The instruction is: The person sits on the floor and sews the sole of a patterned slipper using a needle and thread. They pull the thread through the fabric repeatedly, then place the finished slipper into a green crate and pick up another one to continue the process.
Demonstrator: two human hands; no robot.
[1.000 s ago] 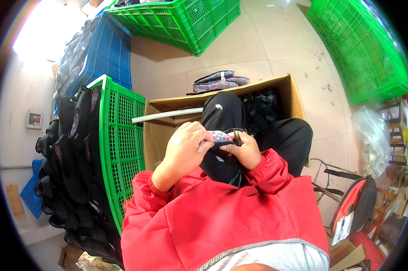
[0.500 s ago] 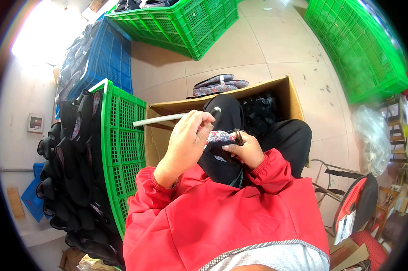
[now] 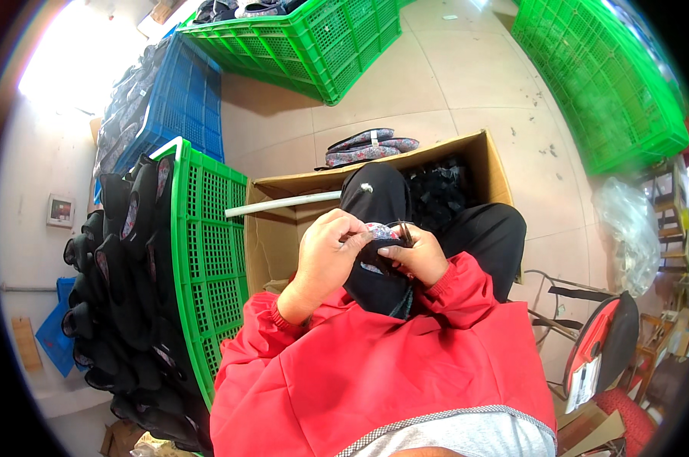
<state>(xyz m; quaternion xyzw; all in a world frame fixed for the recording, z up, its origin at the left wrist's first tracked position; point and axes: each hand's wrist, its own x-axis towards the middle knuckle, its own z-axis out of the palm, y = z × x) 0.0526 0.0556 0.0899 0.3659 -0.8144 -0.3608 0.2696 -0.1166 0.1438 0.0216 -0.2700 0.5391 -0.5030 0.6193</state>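
Your left hand (image 3: pixel 328 247), raised earlier, had returned and pinched the flowered edge (image 3: pixel 379 229) of the black shoe (image 3: pixel 374 250) between your hands; your right hand (image 3: pixel 422 255) gripped this shoe together with a dark tool (image 3: pixel 405 234).

1. We are in a workshop, apparently for footwear.
2. We see dark shoes (image 3: pixel 123 282) heaped against a green crate's (image 3: pixel 207 259) wall.
3. We see a loaded blue crate (image 3: pixel 184 103) beyond.
4. We find black pieces (image 3: pixel 440 186) in a cardboard box (image 3: pixel 498 171).
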